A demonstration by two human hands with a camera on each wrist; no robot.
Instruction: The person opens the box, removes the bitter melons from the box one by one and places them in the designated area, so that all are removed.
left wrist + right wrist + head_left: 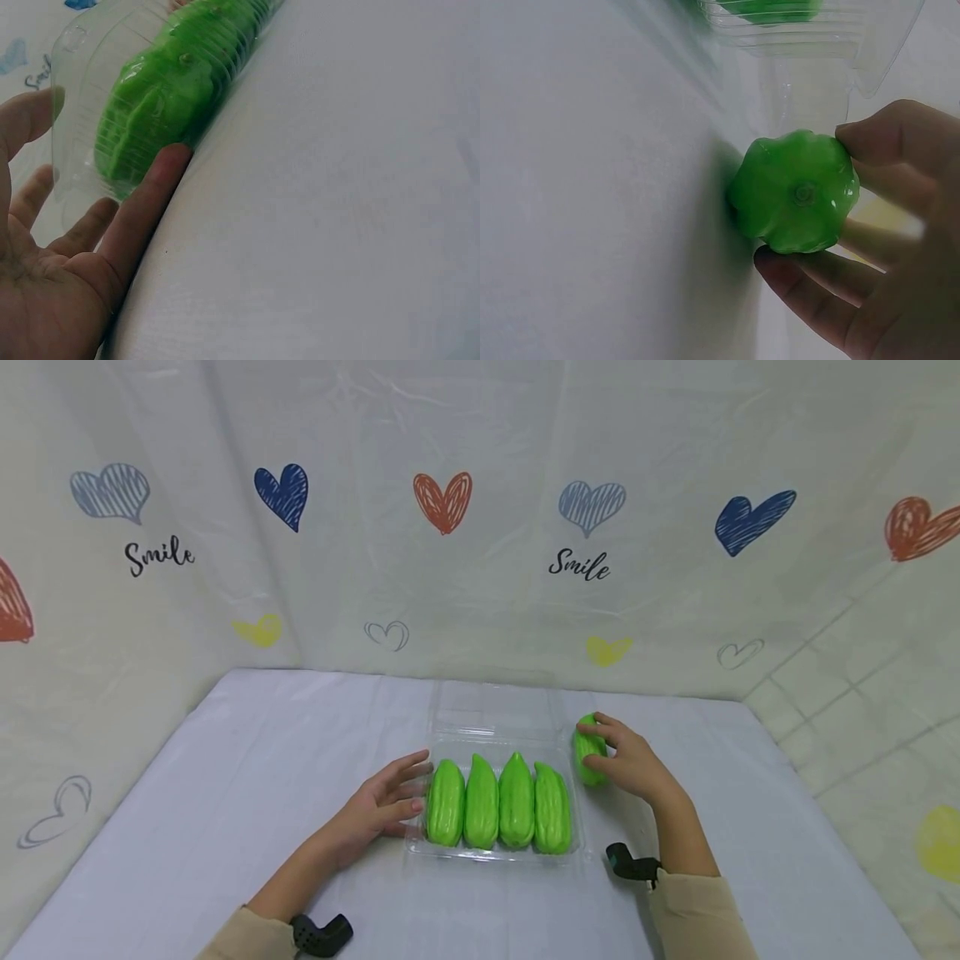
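A clear plastic clamshell box [495, 858] lies on the table with its lid [495, 710] folded back, away from me. Several green ridged gourds [480, 802] lie side by side in it, pointed ends toward the lid. At the box's left side my left hand [371, 806] has its fingers loosely extended, touching the wall, seen also in the left wrist view [67, 277]. To the right of the box, my right hand [626, 760] grips another green gourd [795, 195] between thumb and fingers. Whether this gourd touches the table cannot be told.
A white cloth covers the table [300, 727]. Behind it hangs a pale curtain [495, 593] printed with hearts and the word "Smile". Each wrist wears a small black camera, one on the left [322, 935] and one on the right [630, 862].
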